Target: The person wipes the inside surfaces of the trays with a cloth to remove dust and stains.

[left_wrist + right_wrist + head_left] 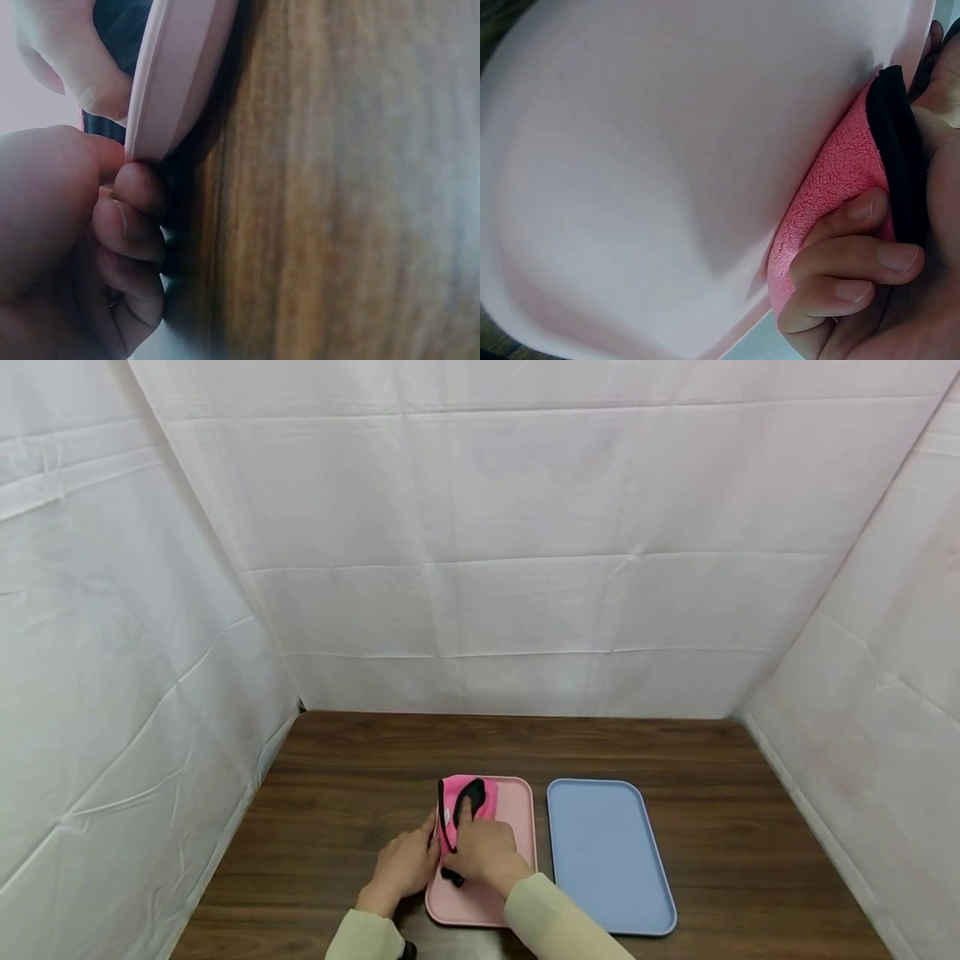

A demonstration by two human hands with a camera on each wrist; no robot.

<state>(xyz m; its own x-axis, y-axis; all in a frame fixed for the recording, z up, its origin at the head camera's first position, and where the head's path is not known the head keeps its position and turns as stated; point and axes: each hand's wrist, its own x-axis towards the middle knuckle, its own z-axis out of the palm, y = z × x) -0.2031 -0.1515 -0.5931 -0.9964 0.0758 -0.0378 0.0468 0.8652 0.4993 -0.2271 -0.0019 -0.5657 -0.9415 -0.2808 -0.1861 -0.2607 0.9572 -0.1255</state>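
Note:
A pink fleecy cloth piece (489, 800) with black edging and a black oval patch lies along the left side of the pink tray (480, 910). My right hand (483, 850) is over it, index finger stretched onto the black patch. In the right wrist view the other fingers (855, 259) curl against the pink fleece (840, 165) beside its black border (900, 142). At the tray's left edge, my left hand (408, 862) grips the rim (169, 90), its fingers curled by the outer wall in the left wrist view. My right palm hides part of the cloth.
A blue tray (611, 852) lies to the right of the pink one, a narrow strip of dark wood table (337, 810) between them. White cloth walls (510, 610) stand behind and on both sides of the table.

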